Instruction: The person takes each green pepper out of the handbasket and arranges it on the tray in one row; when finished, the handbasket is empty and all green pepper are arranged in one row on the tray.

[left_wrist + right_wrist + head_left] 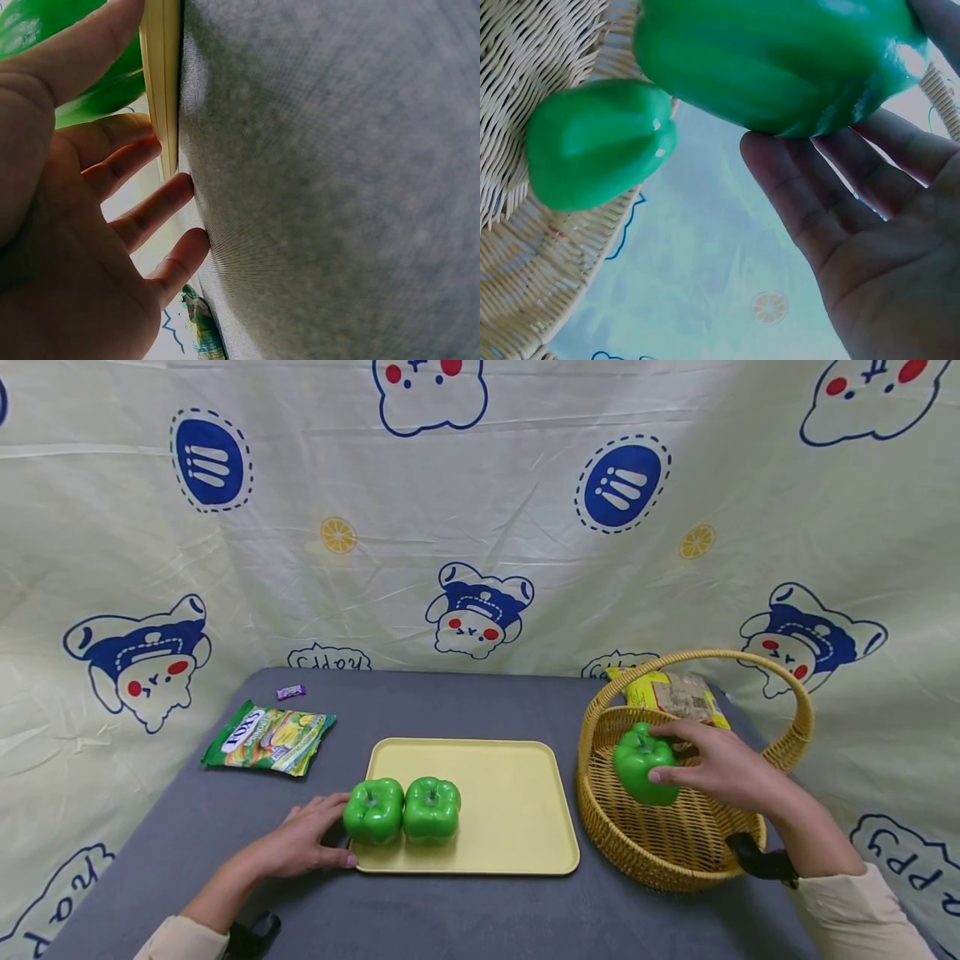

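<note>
Two green peppers (374,811) (431,810) stand side by side on the left part of the yellow tray (510,810). Beside the tray's left edge, my left hand (303,837) touches the rim with spread fingers, close to the nearer pepper. Another green pepper (643,766) is held between the thumb and fingers of my right hand (723,764), over the wicker basket (600,818). The right wrist view has this held pepper (780,60) at the top, and one more pepper (596,142) against the basket's weave (525,262).
A green snack bag (270,739) and a small purple packet (291,692) lie on the grey table (450,702) at the left. Behind the basket is a yellow bag (675,695). The basket's tall handle (802,714) arches near my right wrist.
</note>
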`<state>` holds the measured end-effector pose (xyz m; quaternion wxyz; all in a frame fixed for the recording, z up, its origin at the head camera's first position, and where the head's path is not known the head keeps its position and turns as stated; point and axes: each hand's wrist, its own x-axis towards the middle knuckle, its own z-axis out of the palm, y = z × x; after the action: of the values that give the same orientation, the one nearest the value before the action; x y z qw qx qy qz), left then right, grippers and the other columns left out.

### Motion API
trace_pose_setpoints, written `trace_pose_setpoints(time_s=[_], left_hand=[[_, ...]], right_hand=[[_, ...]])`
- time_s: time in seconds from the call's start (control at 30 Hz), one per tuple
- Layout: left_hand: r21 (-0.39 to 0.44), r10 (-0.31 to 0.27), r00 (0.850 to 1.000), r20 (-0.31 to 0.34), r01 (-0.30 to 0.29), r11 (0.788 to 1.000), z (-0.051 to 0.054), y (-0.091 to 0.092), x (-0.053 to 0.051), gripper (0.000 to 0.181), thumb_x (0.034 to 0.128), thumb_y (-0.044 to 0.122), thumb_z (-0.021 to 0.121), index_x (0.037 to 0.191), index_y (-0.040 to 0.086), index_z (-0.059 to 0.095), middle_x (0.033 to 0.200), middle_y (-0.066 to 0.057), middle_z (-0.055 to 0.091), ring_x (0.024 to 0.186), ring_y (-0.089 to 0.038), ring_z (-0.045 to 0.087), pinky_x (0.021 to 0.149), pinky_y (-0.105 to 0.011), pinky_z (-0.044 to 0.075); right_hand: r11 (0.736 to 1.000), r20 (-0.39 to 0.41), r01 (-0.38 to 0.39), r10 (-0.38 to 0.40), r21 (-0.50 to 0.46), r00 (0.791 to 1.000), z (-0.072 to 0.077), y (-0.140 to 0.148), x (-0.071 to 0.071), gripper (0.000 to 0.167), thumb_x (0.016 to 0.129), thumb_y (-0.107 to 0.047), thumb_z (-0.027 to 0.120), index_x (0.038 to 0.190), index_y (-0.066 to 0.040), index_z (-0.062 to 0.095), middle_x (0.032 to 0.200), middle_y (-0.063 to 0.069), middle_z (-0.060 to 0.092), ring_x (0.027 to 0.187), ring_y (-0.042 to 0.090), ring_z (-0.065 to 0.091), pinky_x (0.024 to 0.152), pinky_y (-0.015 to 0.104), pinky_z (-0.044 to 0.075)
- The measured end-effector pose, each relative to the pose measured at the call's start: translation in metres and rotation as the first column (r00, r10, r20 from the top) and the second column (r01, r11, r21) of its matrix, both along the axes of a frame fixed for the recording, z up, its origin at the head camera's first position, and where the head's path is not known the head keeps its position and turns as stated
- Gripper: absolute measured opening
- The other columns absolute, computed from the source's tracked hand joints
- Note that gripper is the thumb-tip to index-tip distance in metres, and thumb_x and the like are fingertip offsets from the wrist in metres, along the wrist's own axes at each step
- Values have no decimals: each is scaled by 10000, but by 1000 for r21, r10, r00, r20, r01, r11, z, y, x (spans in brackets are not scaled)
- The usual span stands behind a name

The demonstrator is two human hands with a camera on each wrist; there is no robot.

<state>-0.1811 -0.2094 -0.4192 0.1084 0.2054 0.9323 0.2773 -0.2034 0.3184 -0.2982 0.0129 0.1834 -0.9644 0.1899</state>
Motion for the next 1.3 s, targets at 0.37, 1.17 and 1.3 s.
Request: trace_pose_setpoints(time_s=[0.37, 1.17, 1.3], left_hand=[[0, -4, 1000, -9, 4, 1000, 0, 0, 0, 823, 745, 477, 743, 1374, 32, 452, 1422, -163, 435, 1290, -387, 384, 974, -648, 269], [10, 7, 1000, 4, -7, 1000, 1, 1, 0, 827, 745, 478, 742, 1380, 38, 447, 1430, -153, 429, 1300, -380, 377, 984, -661, 248], [10, 10, 1000, 16, -10, 1000, 1, 1, 0, 826, 746, 478, 742, 1382, 43, 445, 1432, -149, 428, 1302, -380, 373, 986, -668, 241]], right_hand=[[994, -109, -53, 43, -90, 993, -3, -21, 17, 596, 819, -388, 712, 1306, -103, 519, 1240, 131, 572, 1013, 258, 604, 763, 293, 514], [934, -332, -240, 145, -266, 932, -39, -86, 23, 645, 727, -206, 810, 1306, -134, 537, 1245, -10, 584, 1066, 59, 572, 844, 272, 517], [924, -343, -264, 161, -278, 925, -46, -97, 22, 642, 734, -200, 805, 1309, -117, 532, 1249, 21, 583, 1060, 96, 578, 834, 303, 525]])
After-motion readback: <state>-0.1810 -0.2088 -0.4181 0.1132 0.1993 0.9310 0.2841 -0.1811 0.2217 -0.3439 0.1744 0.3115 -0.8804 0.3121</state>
